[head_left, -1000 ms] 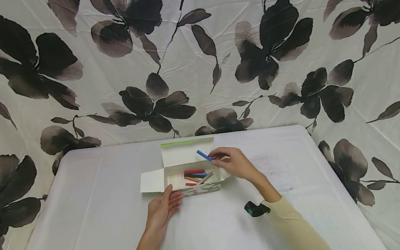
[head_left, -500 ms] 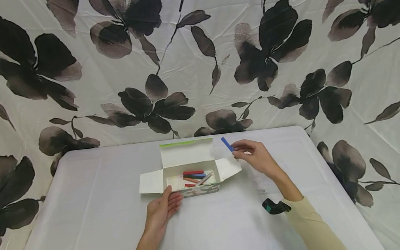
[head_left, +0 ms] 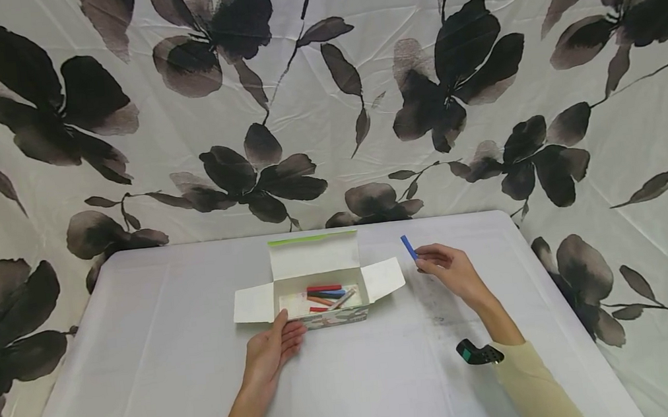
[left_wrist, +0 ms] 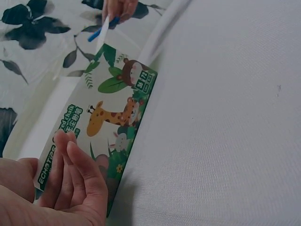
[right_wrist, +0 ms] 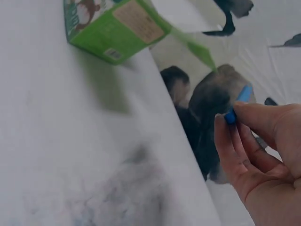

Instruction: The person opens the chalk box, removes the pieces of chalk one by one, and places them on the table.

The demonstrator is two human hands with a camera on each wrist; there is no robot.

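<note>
In the head view an open cardboard chalk box (head_left: 313, 240) stands on the white table. Inside lie several chalk sticks, among them a red one (head_left: 324, 288) and a pale one (head_left: 343, 298). My left hand (head_left: 270, 350) holds the box's near left wall, the thumb over its top edge and the fingers along the printed front (left_wrist: 110, 115). Right of the box, my right hand (head_left: 453, 272) pinches a blue chalk stick (head_left: 408, 247) between thumb and fingertips, above the table. The right wrist view shows that blue chalk (right_wrist: 244, 94) close up, tilted upward.
The box's side flaps spread outward, with the right flap (head_left: 383, 278) reaching toward my right hand. Dark smudges (right_wrist: 127, 193) mark the white tabletop (head_left: 144, 357) at the right. Behind the table's far edge hangs a floral cloth (head_left: 350, 121).
My right hand has moved right with the blue chalk, from over the box's right end to beyond its right flap. The left hand and the box have stayed in place.
</note>
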